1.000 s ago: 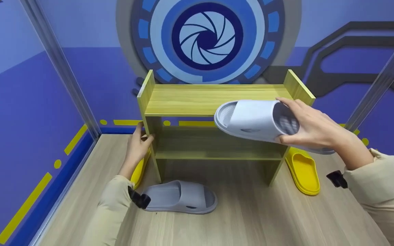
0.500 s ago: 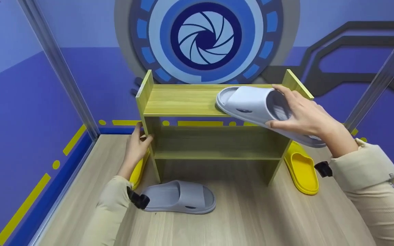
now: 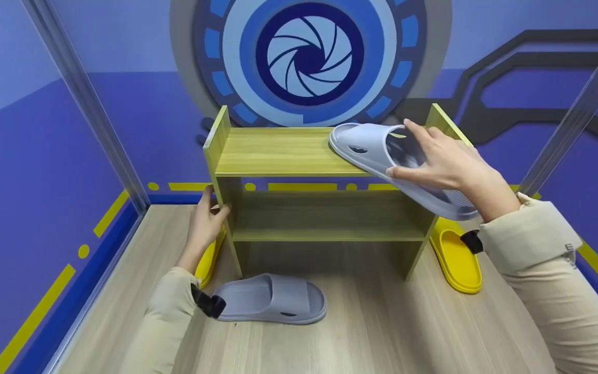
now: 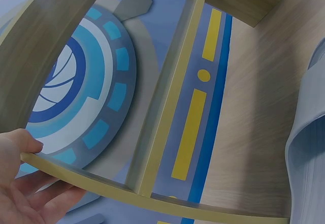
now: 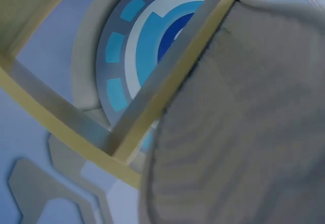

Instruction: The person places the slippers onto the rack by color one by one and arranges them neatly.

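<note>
A small wooden shoe rack (image 3: 273, 150) stands in the middle of the head view. My left hand (image 3: 205, 228) grips its left side panel, with thumb and fingers on opposite faces of the board in the left wrist view. My right hand (image 3: 447, 162) holds a grey slide slipper (image 3: 366, 141) between thumb and fingers, beside the foot opening. Its toe lies over the top shelf, while the heel slants down past the front edge; whether it touches the shelf I cannot tell. The slipper's ridged sole (image 5: 244, 132) fills much of the right wrist view.
Another grey slide slipper (image 3: 288, 301) lies on the wooden floor before the rack. One yellow slipper (image 3: 457, 259) is beside the rack's right side; another yellow slipper (image 3: 206, 267) is partly hidden by my left arm. A blue patterned wall (image 3: 143, 114) rises behind.
My right hand has moved left and slightly upward in the head view, bringing the grey slipper's toe farther over the top shelf. My left hand keeps its hold on the rack.
</note>
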The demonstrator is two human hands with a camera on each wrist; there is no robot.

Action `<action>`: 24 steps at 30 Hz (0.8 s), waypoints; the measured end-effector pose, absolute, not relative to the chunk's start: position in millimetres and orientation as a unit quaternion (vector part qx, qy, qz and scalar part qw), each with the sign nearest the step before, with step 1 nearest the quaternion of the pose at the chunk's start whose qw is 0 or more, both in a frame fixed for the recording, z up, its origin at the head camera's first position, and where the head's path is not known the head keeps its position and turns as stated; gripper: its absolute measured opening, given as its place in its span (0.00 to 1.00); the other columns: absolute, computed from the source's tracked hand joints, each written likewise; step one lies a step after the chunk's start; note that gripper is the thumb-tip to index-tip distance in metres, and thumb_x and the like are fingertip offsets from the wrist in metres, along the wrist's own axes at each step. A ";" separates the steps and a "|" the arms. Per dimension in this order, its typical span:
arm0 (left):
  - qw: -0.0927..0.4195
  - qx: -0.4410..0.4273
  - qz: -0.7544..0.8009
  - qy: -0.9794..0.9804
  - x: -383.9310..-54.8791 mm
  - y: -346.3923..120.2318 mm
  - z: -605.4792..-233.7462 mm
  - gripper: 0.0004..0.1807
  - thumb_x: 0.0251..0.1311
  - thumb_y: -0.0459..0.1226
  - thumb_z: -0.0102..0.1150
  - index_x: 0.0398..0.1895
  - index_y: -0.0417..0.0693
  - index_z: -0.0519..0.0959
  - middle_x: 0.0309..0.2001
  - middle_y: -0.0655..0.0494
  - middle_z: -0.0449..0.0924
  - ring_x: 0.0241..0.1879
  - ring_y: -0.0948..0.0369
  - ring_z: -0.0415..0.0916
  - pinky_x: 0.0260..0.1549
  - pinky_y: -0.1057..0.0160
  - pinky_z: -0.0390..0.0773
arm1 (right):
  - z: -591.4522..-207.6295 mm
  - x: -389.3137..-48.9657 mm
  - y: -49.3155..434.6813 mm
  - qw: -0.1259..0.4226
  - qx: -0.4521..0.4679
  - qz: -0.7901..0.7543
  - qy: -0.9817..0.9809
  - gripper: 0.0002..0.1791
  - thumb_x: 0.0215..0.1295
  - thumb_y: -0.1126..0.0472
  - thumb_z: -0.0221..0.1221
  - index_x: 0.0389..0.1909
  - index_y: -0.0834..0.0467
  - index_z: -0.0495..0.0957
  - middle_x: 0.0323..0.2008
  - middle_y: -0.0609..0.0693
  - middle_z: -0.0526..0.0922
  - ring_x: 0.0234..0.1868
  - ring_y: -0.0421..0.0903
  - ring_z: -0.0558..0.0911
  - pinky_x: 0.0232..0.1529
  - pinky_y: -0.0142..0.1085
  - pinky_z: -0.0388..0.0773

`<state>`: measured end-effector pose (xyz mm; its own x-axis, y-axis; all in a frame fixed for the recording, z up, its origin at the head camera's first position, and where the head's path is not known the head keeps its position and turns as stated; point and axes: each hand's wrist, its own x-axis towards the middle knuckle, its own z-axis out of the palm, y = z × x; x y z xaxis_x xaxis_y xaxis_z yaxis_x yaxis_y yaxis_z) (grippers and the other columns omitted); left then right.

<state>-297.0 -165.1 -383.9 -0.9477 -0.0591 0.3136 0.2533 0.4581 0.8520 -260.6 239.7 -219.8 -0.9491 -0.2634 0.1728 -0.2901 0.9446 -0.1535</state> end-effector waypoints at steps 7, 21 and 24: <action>0.150 -0.055 -0.512 -0.844 -295.9 -167.3 -383.6 0.28 0.57 0.33 0.52 0.61 0.42 0.57 0.56 0.38 0.63 0.46 0.45 0.71 0.41 0.52 0.72 | -218.7 -261.9 224.8 0.082 0.132 0.059 -0.986 0.53 0.46 0.30 0.50 0.68 0.54 0.42 0.59 0.64 0.58 0.47 0.65 0.68 0.39 0.61 0.63; 0.150 -0.053 -0.506 -0.848 -297.8 -165.0 -384.5 0.28 0.56 0.34 0.52 0.60 0.40 0.58 0.55 0.37 0.64 0.45 0.44 0.71 0.40 0.52 0.72 | -227.0 -283.1 193.5 0.136 0.055 0.090 -0.985 0.54 0.42 0.27 0.49 0.67 0.53 0.46 0.55 0.63 0.61 0.43 0.65 0.70 0.34 0.57 0.64; 0.149 -0.050 -0.508 -0.847 -297.6 -165.0 -383.6 0.28 0.56 0.34 0.52 0.60 0.40 0.58 0.56 0.38 0.64 0.45 0.44 0.71 0.40 0.52 0.72 | -228.2 -287.0 189.5 0.147 0.046 0.091 -0.984 0.54 0.42 0.27 0.49 0.66 0.54 0.47 0.53 0.63 0.62 0.42 0.65 0.70 0.34 0.57 0.63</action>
